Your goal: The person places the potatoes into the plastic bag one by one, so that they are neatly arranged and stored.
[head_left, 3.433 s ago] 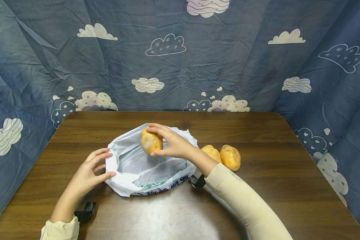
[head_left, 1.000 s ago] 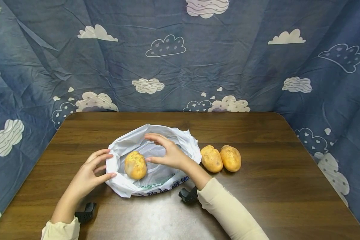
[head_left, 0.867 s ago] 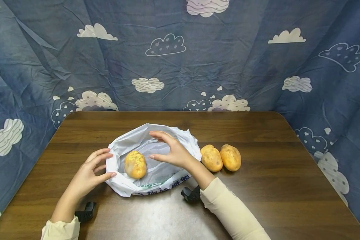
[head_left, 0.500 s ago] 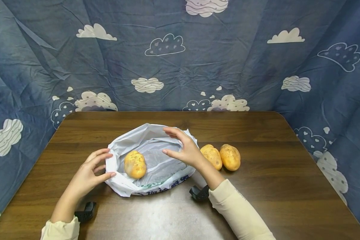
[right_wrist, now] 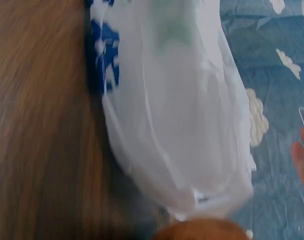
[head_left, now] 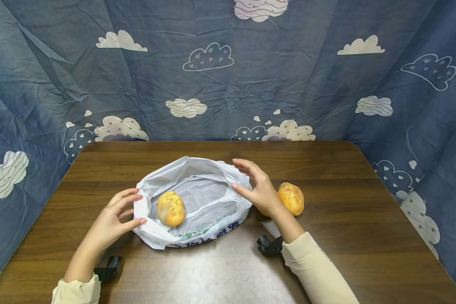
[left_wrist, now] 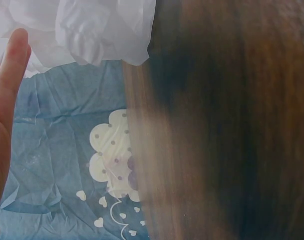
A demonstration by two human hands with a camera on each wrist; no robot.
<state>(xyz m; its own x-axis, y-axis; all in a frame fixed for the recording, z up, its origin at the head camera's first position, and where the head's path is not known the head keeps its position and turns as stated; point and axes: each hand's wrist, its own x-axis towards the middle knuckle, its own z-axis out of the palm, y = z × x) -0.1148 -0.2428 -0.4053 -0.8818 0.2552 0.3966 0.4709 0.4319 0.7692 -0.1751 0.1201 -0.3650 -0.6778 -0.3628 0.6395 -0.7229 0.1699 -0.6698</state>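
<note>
A white plastic bag [head_left: 213, 211] with blue and green print lies on the table, its mouth spread wide. Inside, toward the left, rests a yellow potato [head_left: 171, 208]. My left hand [head_left: 110, 221] touches the bag's left rim, thumb and fingers spread well apart; one straight finger [left_wrist: 14, 65] overlaps the white plastic in the left wrist view. My right hand [head_left: 260, 188] holds nothing and hovers at the bag's right rim, thumb apart from its fingers. Just beyond it lies a second potato [head_left: 291, 198]. Another potato beside that one is mostly hidden behind the right hand.
The brown wooden table [head_left: 346, 236] has a rounded far edge. Behind it hangs a blue cloth [head_left: 220, 84] with a cloud pattern. A black wrist camera [head_left: 270, 245] sits under the right wrist, another black wrist camera [head_left: 109, 269] by the left wrist.
The right hand has released its potato in the bag, then moved right, out over the bag's right rim and across one loose potato. The left hand has stayed at the left rim.
</note>
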